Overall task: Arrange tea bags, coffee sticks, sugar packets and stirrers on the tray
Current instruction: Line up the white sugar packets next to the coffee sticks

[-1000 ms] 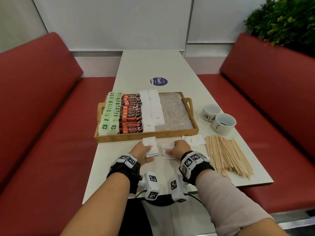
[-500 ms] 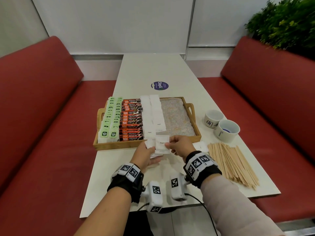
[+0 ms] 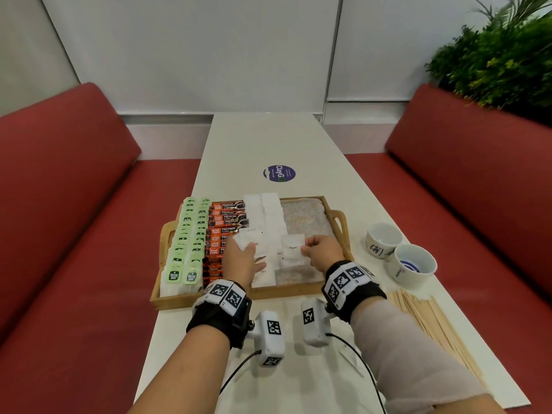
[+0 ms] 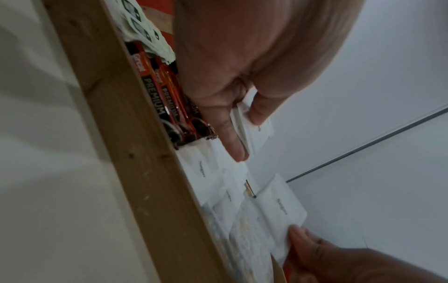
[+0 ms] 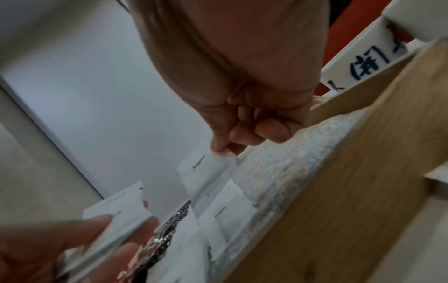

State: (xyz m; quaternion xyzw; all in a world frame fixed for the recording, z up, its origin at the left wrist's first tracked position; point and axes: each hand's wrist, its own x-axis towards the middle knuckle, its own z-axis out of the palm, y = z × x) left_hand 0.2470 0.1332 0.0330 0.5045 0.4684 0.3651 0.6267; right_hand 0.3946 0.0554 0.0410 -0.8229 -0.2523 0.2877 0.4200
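Note:
The wooden tray (image 3: 252, 293) holds rows of green tea bags (image 3: 191, 234), orange coffee sticks (image 3: 228, 222) and white sugar packets (image 3: 268, 213). My left hand (image 3: 242, 258) hovers over the tray and grips a small stack of sugar packets (image 3: 249, 239) (image 4: 252, 130). My right hand (image 3: 321, 252) pinches one sugar packet (image 3: 292, 251) (image 5: 206, 172) by its edge above the near end of the sugar rows. Wooden stirrers (image 3: 430, 324) lie on the table to the right of the tray.
Two white cups (image 3: 413, 265) stand right of the tray. The tray's right part shows a bare speckled liner (image 3: 304, 216). Red benches (image 3: 59, 234) flank the white table (image 3: 263, 138). A round purple sticker (image 3: 279, 173) lies beyond the tray.
Both hands have lifted from the table in front of the tray and moved forward over it, the left carrying its stack, the right now holding a single packet apart.

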